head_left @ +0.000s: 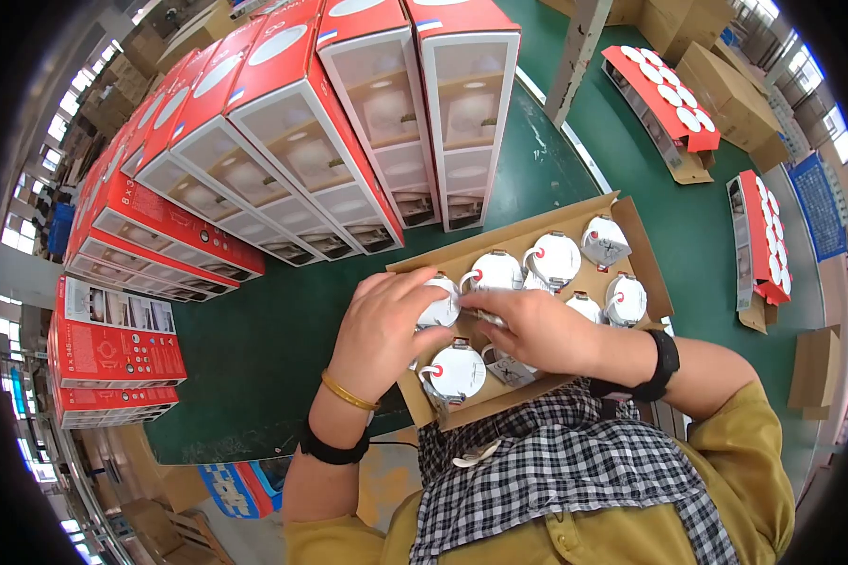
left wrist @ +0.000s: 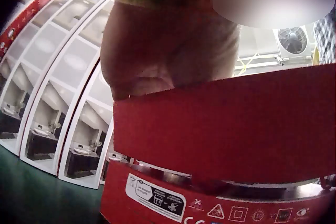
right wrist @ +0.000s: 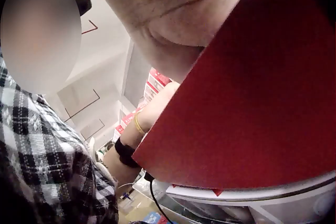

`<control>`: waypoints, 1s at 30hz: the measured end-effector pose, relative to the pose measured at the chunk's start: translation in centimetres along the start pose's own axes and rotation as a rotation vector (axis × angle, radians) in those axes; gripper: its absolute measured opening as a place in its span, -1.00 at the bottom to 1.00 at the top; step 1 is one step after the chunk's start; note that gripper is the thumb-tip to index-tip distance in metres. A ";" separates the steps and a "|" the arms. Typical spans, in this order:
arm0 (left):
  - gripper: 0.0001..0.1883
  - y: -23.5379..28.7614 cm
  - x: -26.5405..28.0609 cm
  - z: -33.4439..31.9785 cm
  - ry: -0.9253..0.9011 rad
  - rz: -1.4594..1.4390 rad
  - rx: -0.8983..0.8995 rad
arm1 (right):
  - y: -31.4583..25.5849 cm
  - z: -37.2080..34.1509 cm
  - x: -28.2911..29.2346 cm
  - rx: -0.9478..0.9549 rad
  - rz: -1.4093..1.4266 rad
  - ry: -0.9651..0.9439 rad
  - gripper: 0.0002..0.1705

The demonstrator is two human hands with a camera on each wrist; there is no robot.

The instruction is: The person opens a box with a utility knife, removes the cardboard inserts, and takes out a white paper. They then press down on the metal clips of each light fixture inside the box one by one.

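An open cardboard box (head_left: 645,268) holds several round white downlights with red-marked faces and silver sides. My left hand (head_left: 372,325) holds one downlight (head_left: 440,303) at the box's left end, fingers over its top and thumb at its lower side. From the right, my right hand (head_left: 542,330) reaches over the box with curled fingers, its fingertips at that downlight's right edge. A whitish strip shows between its thumb and forefinger; I cannot tell whether it is pinched. Another downlight (head_left: 459,372) lies just below the hands. In both wrist views, red box walls (left wrist: 226,129) (right wrist: 252,103) hide the fingers.
Tall red-and-white packages (head_left: 292,122) stand in a row at the back left of the green table (head_left: 254,377). More red packages (head_left: 122,344) are stacked at far left. Two filled red boxes (head_left: 655,104) (head_left: 758,235) sit on the right, near a metal post (head_left: 579,61).
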State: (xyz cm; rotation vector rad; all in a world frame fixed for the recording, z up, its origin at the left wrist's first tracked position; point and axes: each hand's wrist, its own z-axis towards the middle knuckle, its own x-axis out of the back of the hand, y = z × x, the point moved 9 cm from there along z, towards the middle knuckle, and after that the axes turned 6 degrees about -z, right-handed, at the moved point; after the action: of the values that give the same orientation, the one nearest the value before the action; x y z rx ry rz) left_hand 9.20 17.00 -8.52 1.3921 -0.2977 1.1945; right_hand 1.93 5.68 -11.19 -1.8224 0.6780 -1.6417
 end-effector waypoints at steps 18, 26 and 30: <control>-0.74 1.1 -1.2 0.0 0.049 0.013 -0.010 | -1.2 0.4 2.4 0.259 -0.406 0.192 -0.54; -0.87 1.0 -1.0 0.3 0.125 -0.003 0.045 | 1.4 1.1 1.4 0.143 -0.240 0.115 -0.50; -0.89 0.6 -1.2 0.4 0.142 -0.002 0.071 | 1.2 1.1 1.3 0.143 -0.256 0.096 -0.48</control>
State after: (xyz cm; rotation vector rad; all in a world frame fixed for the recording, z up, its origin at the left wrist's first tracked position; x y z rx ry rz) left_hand 8.45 15.97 -8.99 1.3597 -0.1557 1.3062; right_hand 3.16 3.99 -11.18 -1.7944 0.3666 -1.9014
